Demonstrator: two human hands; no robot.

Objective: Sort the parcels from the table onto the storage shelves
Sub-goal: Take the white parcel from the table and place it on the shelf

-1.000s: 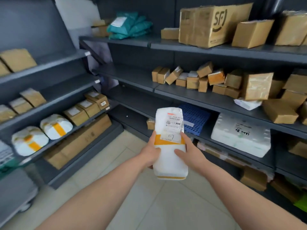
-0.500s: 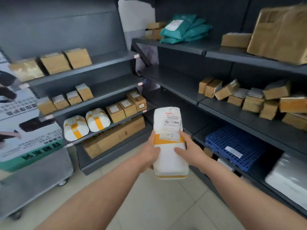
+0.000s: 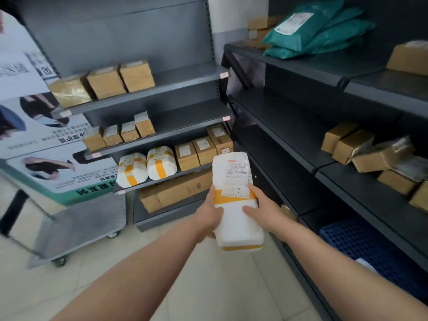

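While we stand on the pale tiled floor (image 3: 203,281), in the corner where two dark grey shelf units meet, we hold the white parcel (image 3: 235,224) upright in front of us, apart from every shelf. Our left hand (image 3: 208,216) grips its left edge, thumb on the front beside the orange band and fingers hidden behind. Our right hand (image 3: 262,209) grips the right edge, thumb laid across the front. The printed label faces us on the upper half, with a handwritten mark below it.

Left shelf unit (image 3: 176,78), top to bottom:
1. Three brown boxes (image 3: 105,82) stand side by side.
2. Four smaller brown boxes (image 3: 120,133) stand in a row.
3. Two white parcels with orange bands (image 3: 146,167) lie touching, with three labelled brown boxes (image 3: 203,149) just beside them.
4. A long carton (image 3: 176,191) lies on the lowest level.

Right shelf unit (image 3: 289,126):
1. On the top shelf, a stack of teal mailers (image 3: 317,28) lies near the corner, with brown cartons behind it.
2. On the middle shelf, a loose cluster of brown boxes (image 3: 361,151) sits toward the right.
3. On the lowest level we see a blue perforated crate (image 3: 370,249).

A metal platform cart (image 3: 78,225) stands on the floor left of the left unit, with a printed poster (image 3: 46,140) leaning behind it
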